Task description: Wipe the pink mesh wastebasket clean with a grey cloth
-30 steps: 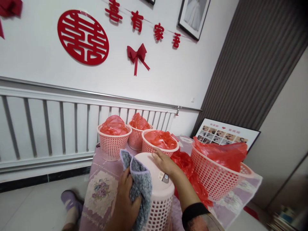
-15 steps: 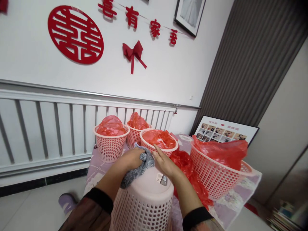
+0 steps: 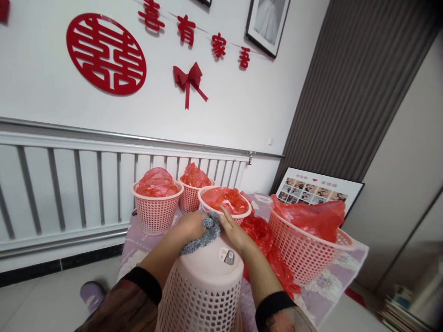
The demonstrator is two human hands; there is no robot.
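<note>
Head view: left fingers [image 3: 198, 221] clamp fuzzy cloth [image 3: 211, 231] on an upturned perforated basket [image 3: 204, 273] (right fingers [image 3: 228, 220] slightly apart)

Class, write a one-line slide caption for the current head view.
Left hand holds a cloth against an upturned basket, right hand at its edge.

A round red plaque [image 3: 106, 54] on the wall [image 3: 228, 117] bears the double-happiness sign 囍. Beside it, separate red characters on a string banner [image 3: 186, 31] read, from left to right, 喜, 有, 家, 吾. The photo board [image 3: 310, 201] has a red heart [image 3: 314, 180] between two groups of pink characters too small to read. Print on the upturned basket's [image 3: 204, 295] label [image 3: 227, 256] is also illegible.
</note>
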